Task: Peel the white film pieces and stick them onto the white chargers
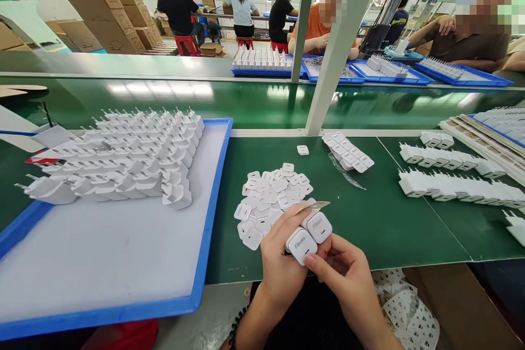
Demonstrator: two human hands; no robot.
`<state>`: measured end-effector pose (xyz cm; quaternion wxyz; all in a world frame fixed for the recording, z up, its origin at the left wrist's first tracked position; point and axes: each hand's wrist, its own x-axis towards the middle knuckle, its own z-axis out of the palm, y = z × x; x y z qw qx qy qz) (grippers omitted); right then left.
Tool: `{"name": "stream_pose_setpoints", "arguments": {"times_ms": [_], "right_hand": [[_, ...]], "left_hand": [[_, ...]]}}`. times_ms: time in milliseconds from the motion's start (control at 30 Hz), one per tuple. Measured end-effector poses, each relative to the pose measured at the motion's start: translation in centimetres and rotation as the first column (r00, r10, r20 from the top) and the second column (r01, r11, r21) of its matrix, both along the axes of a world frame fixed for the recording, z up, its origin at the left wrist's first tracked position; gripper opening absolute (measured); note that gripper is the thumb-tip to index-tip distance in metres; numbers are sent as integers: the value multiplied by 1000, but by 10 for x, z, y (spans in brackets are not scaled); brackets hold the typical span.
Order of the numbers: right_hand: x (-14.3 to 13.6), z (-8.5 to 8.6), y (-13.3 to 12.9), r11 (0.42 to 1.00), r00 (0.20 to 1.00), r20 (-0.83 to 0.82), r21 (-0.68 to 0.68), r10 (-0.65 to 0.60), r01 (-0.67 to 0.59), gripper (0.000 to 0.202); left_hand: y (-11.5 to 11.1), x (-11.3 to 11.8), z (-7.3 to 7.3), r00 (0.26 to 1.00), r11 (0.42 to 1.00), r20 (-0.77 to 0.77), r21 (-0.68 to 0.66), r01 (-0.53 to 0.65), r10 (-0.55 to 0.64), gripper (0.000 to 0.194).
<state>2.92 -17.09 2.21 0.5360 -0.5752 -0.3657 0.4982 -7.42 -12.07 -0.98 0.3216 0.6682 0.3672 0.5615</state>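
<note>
My left hand is wrapped round two white plug chargers, held side by side above the near table edge. The nearer charger and the farther charger turn their printed faces with a small slot towards me. One or more thin plates stick out at the left fingertips. My right hand is closed, its thumb pressing the lower corner of the nearer charger; its other fingers are partly hidden behind. Just beyond my hands lies a loose pile of white slotted face plates.
At left, a blue-rimmed tray carries rows of chargers. A stack of face plates and a single plate lie farther back. Charger rows stand right. A white post rises behind; people sit across the green line.
</note>
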Motion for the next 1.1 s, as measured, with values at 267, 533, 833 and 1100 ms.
{"name": "stream_pose_setpoints", "arguments": {"times_ms": [267,533,833,1100], "right_hand": [[-3,-12,4,992,972,-217,67,-92,109,36],[-14,-18,10,972,932,-298,49,-204,228,48],[-20,-14,10,990,994,-83,118,-73,82,34],[35,-40,-10,992,997,-54,119,49,-42,26]], "left_hand": [[0,1,-2,993,974,-116,228,6,21,40],[-2,3,2,980,942,-145,325,-86,139,34],[0,1,-2,956,956,-243,280,-90,161,33],[-6,-110,58,430,813,-717,578,-75,549,45]]}}
